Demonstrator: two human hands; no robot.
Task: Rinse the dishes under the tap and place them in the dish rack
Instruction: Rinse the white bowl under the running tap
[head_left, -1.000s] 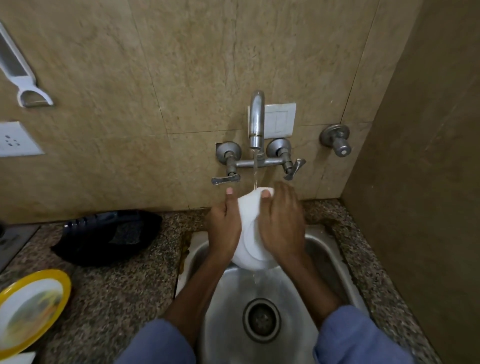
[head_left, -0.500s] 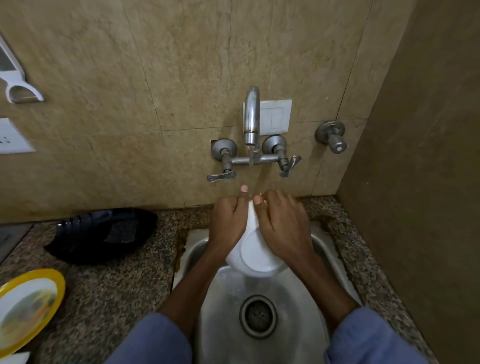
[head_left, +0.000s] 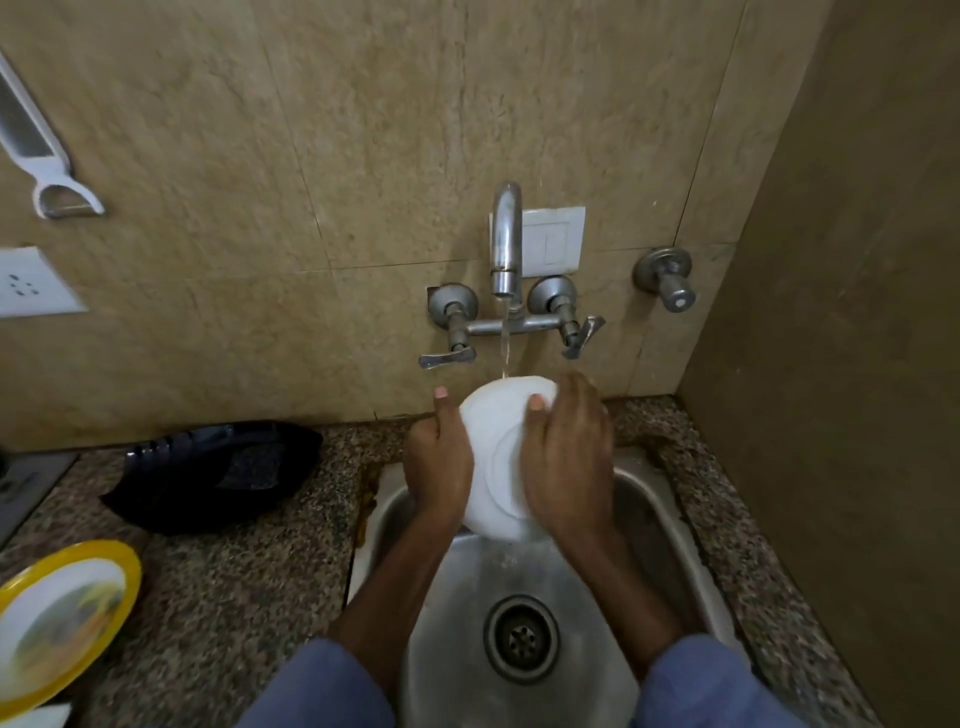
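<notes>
Fingers of my left hand (head_left: 439, 467) and right hand (head_left: 566, 457) clasp the white bowl (head_left: 493, 441) at frame centre. Water from the tap (head_left: 506, 239) strikes its rim; I read no writing.

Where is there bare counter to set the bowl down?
Left of the sink, speckled counter lies bare between the black dish, the yellow plate and the sink's rim. The strip right of the sink is narrow, against the wall. Both hands and bowl crowd the tap.
</notes>
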